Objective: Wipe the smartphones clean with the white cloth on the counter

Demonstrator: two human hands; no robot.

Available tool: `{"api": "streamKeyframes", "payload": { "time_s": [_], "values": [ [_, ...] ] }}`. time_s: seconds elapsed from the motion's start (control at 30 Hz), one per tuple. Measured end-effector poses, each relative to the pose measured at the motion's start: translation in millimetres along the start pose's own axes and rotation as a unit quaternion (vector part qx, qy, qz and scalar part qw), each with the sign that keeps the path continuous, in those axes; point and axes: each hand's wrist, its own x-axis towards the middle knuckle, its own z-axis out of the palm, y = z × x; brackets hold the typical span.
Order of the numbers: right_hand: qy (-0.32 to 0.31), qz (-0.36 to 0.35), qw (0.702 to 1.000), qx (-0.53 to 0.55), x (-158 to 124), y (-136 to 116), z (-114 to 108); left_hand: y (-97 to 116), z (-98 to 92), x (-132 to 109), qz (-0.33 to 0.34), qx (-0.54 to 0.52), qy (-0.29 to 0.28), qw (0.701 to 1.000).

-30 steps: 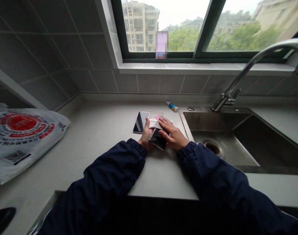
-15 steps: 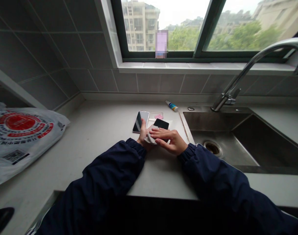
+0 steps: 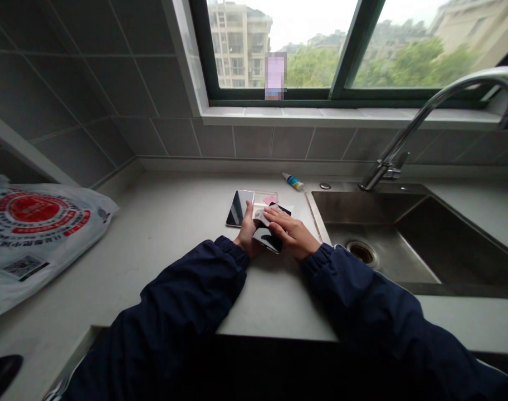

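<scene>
My left hand (image 3: 246, 229) is wrapped round a black smartphone (image 3: 267, 239), gripping it along its left side with the thumb up. Over the phone's dark screen, my right hand (image 3: 293, 231) presses a crumpled whitish cloth (image 3: 260, 216) under its fingers. The lower part of the glossy screen is uncovered; the upper part is mostly behind the cloth and fingers. Just left of my hands, another phone (image 3: 239, 208) lies flat on the counter. Behind them is a small pink piece of paper (image 3: 270, 199).
A tube (image 3: 293, 181) with a white nozzle lies near the sink (image 3: 379, 214). The faucet (image 3: 387, 161) arches over the sink on the right. On the left of the counter (image 3: 170, 223) sits a white plastic bag (image 3: 49, 234) with red print. A window is ahead.
My right hand and the cloth have slid up the screen, away from me, baring the phone's lower part. My left hand keeps its grip.
</scene>
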Motion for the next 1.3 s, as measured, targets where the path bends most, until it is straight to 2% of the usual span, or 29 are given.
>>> {"api": "streamKeyframes", "payload": {
  "time_s": [0.23, 0.4, 0.5, 0.67, 0.77, 0.9, 1.13, 1.3],
  "values": [
    [0.006, 0.067, 0.997, -0.049, 1.1, 10.3, -2.0, 3.1, 0.1, -1.7, -0.024, 0.035, -0.031, 0.999],
    [0.052, 0.085, 0.995, -0.024, 0.5, 5.4, -3.7, 3.6, -0.4, -2.3, -0.031, 0.047, -0.041, 0.998],
    [0.07, 0.062, 0.996, 0.007, 0.0, -1.7, -3.0, 1.7, -3.5, 1.7, -0.027, 0.028, -0.035, 0.999],
    [0.046, -0.026, 0.997, 0.056, -1.9, -21.1, -1.2, -0.8, -5.1, 3.9, 0.022, 0.024, -0.004, 0.999],
    [0.029, -0.057, 0.994, 0.084, -3.6, -31.3, -1.2, 0.7, -1.1, 0.5, 0.002, 0.023, 0.012, 1.0],
    [0.022, -0.072, 0.991, 0.109, -4.6, -36.3, -0.9, 3.8, 4.5, -2.9, -0.023, 0.027, 0.036, 0.999],
    [0.024, -0.073, 0.993, 0.087, -3.0, -32.7, 0.0, 3.1, 14.0, -5.9, -0.013, -0.001, 0.063, 0.998],
    [0.022, -0.069, 0.994, 0.077, -2.0, -32.0, -1.0, 3.4, 17.9, -7.8, -0.005, -0.016, 0.051, 0.999]
  ]
}}
